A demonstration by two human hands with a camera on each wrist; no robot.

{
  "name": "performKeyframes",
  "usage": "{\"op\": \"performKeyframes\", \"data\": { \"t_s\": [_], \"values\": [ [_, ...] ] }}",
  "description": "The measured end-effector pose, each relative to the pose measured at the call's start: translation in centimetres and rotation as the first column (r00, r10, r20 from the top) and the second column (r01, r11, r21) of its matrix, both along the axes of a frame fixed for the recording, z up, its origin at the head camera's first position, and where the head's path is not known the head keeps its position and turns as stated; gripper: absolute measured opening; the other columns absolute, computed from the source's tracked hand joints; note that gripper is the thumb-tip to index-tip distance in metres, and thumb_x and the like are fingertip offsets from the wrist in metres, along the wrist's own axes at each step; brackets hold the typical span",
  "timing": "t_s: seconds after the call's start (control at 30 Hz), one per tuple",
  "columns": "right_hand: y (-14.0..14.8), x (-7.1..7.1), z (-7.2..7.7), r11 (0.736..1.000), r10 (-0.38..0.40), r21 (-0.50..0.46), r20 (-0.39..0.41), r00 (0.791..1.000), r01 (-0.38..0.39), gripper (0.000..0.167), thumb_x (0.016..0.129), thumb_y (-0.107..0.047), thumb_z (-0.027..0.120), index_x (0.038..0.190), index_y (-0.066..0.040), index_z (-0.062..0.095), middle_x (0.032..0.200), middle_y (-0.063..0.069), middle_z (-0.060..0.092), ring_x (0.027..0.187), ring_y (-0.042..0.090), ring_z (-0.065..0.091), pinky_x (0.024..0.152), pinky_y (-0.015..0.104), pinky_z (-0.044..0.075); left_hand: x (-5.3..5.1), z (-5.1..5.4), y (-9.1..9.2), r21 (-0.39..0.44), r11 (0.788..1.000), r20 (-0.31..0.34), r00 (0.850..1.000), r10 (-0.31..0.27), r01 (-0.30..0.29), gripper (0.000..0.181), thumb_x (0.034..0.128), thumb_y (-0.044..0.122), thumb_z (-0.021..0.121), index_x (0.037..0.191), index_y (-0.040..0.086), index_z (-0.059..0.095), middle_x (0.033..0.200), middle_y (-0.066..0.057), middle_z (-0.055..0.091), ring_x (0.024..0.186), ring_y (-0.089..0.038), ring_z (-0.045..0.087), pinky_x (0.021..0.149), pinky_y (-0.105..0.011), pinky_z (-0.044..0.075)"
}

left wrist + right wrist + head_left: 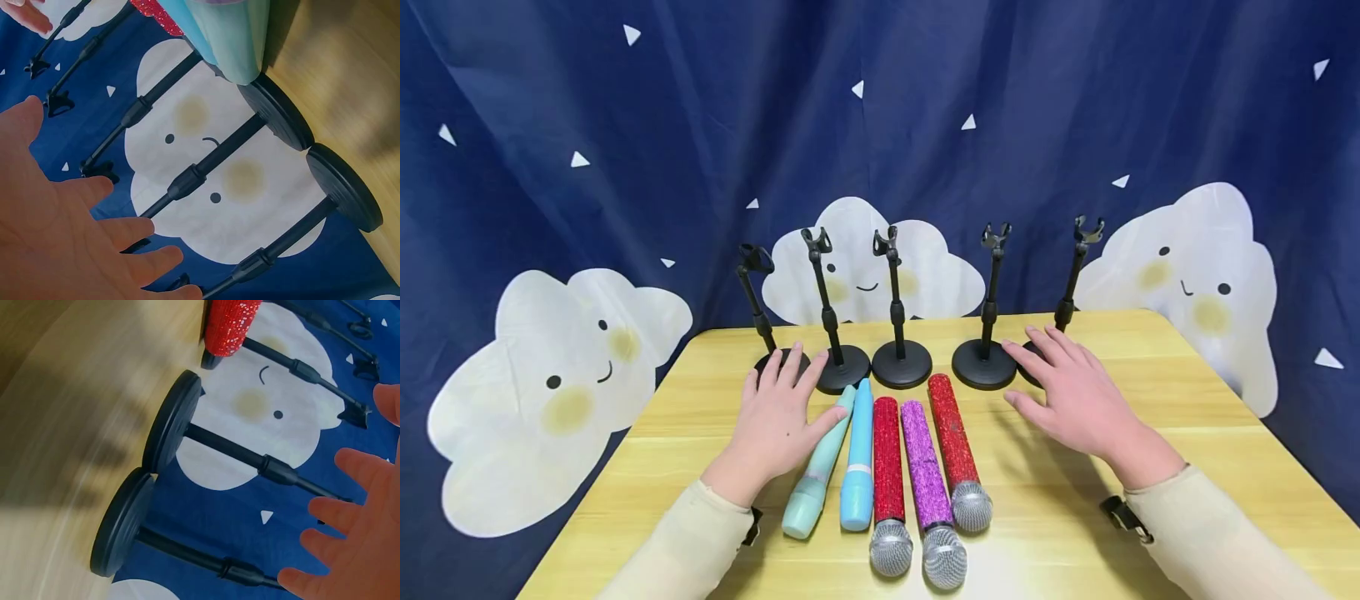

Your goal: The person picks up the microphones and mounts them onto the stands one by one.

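My left hand (781,425) is spread with nothing in it. In the head view its thumb overlaps a mint-green microphone (822,467), and its fingertips lie in front of the leftmost black stand's base. Beside that microphone are a light blue microphone (857,471), a red glittery microphone (888,467), a purple glittery one (927,467) and another red glittery one (953,442), heads toward me. My right hand (1078,404), also spread, partly covers the base of the rightmost black stand (1066,308). Both wrist views show the left palm (56,225) and right fingers (356,531) holding nothing.
Several black desktop microphone stands, among them a middle one (902,364) and one right of it (984,364), line the back of the wooden table (1210,483), their clips upward. Behind hangs a dark blue curtain (925,100) with white clouds.
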State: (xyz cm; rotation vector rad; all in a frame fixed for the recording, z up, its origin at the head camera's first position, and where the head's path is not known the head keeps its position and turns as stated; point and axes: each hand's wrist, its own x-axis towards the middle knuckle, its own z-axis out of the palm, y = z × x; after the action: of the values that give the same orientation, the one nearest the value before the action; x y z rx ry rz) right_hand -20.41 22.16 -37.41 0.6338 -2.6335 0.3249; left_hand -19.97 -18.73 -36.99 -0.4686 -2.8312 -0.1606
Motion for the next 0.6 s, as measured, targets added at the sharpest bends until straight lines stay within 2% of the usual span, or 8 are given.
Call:
{"op": "performKeyframes", "data": {
  "t_s": [0.13,0.33,0.47,0.6],
  "values": [
    [-0.3,0.0,0.2,0.999,0.03,0.014,-0.011,0.999,-0.03,0.064,0.094,-0.049,0.064,0.149,-0.018,0.052,0.155,0.021,0.04,0.143,0.048,0.031,0.106,0.068,0.029,0.1,-0.1,-0.1,0.001,1.0,0.002,1.0,-0.007,0.007,0.088,0.0928,0.08,0.035,0.161,0.024,0.03,0.164,-0.018,0.024,0.148,-0.044,0.019,0.111,-0.071,0.016],
    [-0.7,0.0,0.7,0.996,0.079,0.033,-0.017,0.997,-0.078,0.062,0.094,-0.046,0.065,0.149,-0.019,0.052,0.155,0.019,0.04,0.143,0.047,0.031,0.106,0.068,0.03,0.1,-0.1,0.0,0.009,1.0,0.011,1.0,-0.018,0.018,0.082,0.0947,0.072,0.047,0.159,0.023,0.034,0.163,-0.018,0.027,0.148,-0.042,0.022,0.111,-0.07,0.016],
    [-1.1,-0.1,0.6,0.988,0.145,0.054,-0.006,0.989,-0.144,0.06,0.095,-0.041,0.067,0.149,-0.02,0.052,0.155,0.018,0.04,0.143,0.046,0.031,0.108,0.067,0.029,0.3,-0.2,0.1,0.017,1.0,0.018,1.0,-0.025,0.025,0.079,0.0949,0.067,0.052,0.159,0.023,0.035,0.162,-0.018,0.028,0.148,-0.042,0.024,0.112,-0.069,0.016],
    [-1.6,-0.3,0.3,0.969,0.233,0.078,0.0,0.972,-0.232,0.059,0.093,-0.036,0.07,0.147,-0.02,0.054,0.156,0.017,0.041,0.143,0.043,0.033,0.11,0.063,0.03,0.4,-0.2,0.3,0.014,0.999,0.02,0.999,-0.032,0.032,0.079,0.0949,0.066,0.054,0.159,0.023,0.035,0.162,-0.017,0.028,0.147,-0.042,0.025,0.112,-0.068,0.017]
  ]
}}
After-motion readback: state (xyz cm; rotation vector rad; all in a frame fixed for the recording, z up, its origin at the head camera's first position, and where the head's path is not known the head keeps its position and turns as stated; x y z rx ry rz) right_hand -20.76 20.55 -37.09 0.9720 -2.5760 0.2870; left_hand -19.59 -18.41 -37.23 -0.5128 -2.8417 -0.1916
